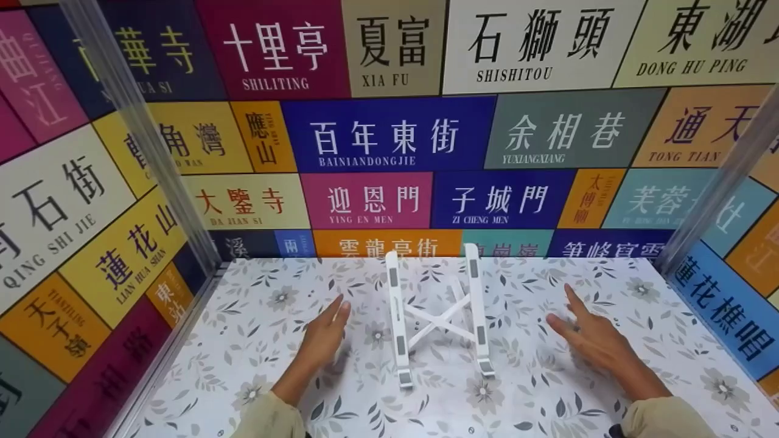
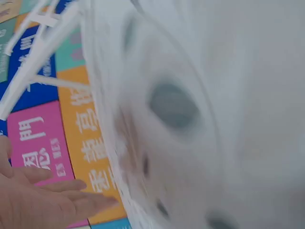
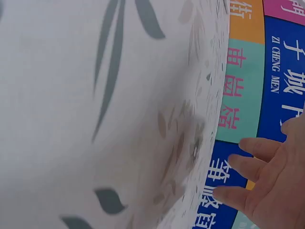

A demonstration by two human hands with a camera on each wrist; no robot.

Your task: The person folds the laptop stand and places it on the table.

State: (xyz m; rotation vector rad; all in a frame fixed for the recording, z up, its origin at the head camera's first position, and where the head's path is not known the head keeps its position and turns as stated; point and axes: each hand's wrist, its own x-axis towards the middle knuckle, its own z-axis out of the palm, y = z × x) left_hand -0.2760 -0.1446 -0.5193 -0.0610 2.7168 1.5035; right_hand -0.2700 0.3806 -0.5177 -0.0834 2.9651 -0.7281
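Observation:
A white folding laptop stand (image 1: pixel 439 319) with grey pads and crossed struts stands unfolded at the middle of the table. My left hand (image 1: pixel 325 334) is to the left of the stand, apart from it, its fingers extended and holding nothing. On the other side, farther from the stand, my right hand (image 1: pixel 587 337) has its thumb and fingers spread, with nothing in it. In the left wrist view, part of the stand (image 2: pixel 40 57) appears beyond the left hand (image 2: pixel 43 202). The right wrist view has the right hand (image 3: pixel 271 176) with fingers extended and no stand in sight.
A white tablecloth (image 1: pixel 292 353) with grey leaves and flowers covers the table. Colourful panels with place names (image 1: pixel 389 134) rise behind the table and at both sides. Clear upright posts (image 1: pixel 164 140) stand at the back corners.

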